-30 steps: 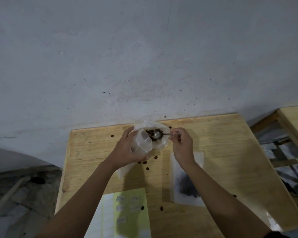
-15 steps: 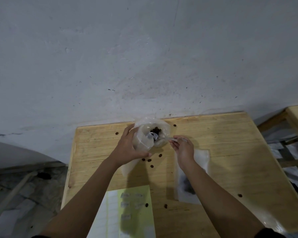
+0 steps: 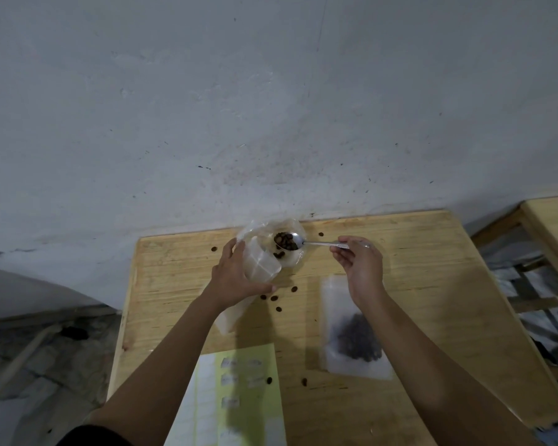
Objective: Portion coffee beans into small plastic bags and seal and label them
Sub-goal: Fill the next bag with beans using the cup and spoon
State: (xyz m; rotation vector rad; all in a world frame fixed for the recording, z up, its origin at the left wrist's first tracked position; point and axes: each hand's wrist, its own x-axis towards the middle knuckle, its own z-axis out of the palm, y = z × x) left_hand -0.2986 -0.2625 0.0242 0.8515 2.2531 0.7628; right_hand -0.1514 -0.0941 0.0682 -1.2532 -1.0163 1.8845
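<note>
My left hand [image 3: 236, 278] grips a small clear plastic bag [image 3: 260, 263] and holds its mouth open beside a clear bowl [image 3: 292, 257] at the table's far edge. My right hand [image 3: 360, 263] pinches the handle of a metal spoon [image 3: 306, 243]. The spoon's bowl is heaped with coffee beans [image 3: 284, 241] and hovers over the clear bowl, just right of the bag's mouth. A filled bag of beans [image 3: 355, 336] lies flat under my right forearm. A sheet of labels [image 3: 239, 391] lies near the front edge.
Loose beans [image 3: 273, 298] are scattered on the wooden table [image 3: 432, 284], several below the bowl and others by the label sheet. A grey wall rises right behind the table. A second wooden table [image 3: 551, 220] stands at the right, with a gap between.
The spoon went into the bag half a second ago and has come back out to the right, now loaded with beans over the bowl. My right hand moved right. My left hand keeps its hold.
</note>
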